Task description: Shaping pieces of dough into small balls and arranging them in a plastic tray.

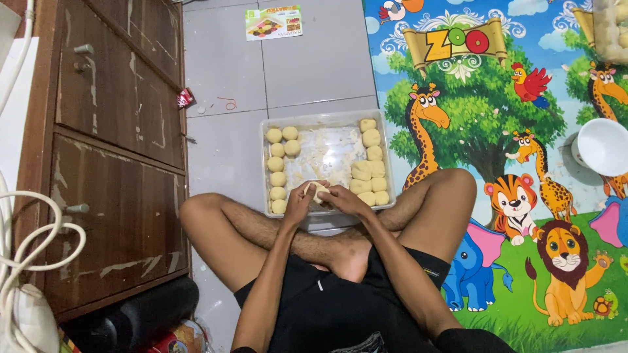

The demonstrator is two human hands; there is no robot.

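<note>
The colourful play mat with cartoon animals covers the right side of the floor, and a brown wooden cabinet stands on the left. Between them the floor is grey tile. The person sits cross-legged on it, and a clear plastic tray lies just beyond the crossed legs.

In the tray, pale yellow dough balls stand in a column along its left wall and a second group sits along its right wall; the middle is bare and looks floury or greasy. A white bowl rests on the mat at the far right.

Over the near edge of the tray, the left hand and the right hand meet around one piece of dough. Both hands are closed on it, the fingers curled about its sides, so only a small part of it shows.

I judge this piece to be light, soft and easily dented, perhaps a little sticky. It is best held loosely with the fingertips around its sides and some support from below, because a hard squeeze would flatten it.
</note>
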